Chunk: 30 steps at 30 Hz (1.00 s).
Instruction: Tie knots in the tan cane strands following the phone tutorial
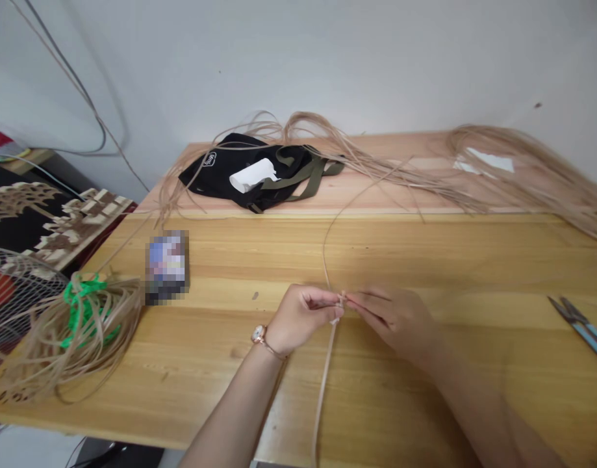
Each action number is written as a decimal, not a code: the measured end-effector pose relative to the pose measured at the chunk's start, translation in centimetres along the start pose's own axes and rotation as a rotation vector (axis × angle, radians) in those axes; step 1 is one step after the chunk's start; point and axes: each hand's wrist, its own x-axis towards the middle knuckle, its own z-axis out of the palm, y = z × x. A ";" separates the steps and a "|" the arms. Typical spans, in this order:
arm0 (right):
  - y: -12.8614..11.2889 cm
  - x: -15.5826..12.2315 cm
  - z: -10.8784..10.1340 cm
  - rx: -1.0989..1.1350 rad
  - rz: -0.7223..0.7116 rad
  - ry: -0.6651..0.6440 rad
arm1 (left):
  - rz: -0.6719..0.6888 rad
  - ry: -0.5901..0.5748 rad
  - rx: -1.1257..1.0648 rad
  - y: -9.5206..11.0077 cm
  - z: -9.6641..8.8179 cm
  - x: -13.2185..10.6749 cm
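My left hand (302, 316) and my right hand (394, 317) meet over the middle of the wooden table (425, 260), each with fingertips pinched on the same thin tan rattan strip (327, 364) at a small knot between them. One end of the strip hangs down off the table's near edge. The other end arcs up and away toward the back of the table. A watch sits on my left wrist.
A tan strip bundle tied with green cord (81, 318) lies at the left edge, a blurred phone (167, 266) beside it. A black bag (259, 170) and long loose strips (522, 169) lie along the back. Scissors (581, 325) rest at right. A fan grille (15, 292) stands left.
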 end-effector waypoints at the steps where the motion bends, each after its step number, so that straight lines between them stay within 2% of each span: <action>1: 0.0 0.0 0.0 0.013 0.006 0.009 | -0.001 -0.002 -0.006 0.0 0.0 0.0; 8: -0.1 0.4 -0.3 0.270 0.152 0.021 | -0.008 0.012 -0.066 0.2 0.0 -0.1; 14: -0.2 0.6 -0.6 0.458 0.329 -0.041 | -0.015 0.006 -0.098 0.3 0.1 0.0; 30: -0.3 0.6 -0.6 0.591 0.477 -0.134 | 0.019 -0.017 -0.069 0.2 0.1 -0.1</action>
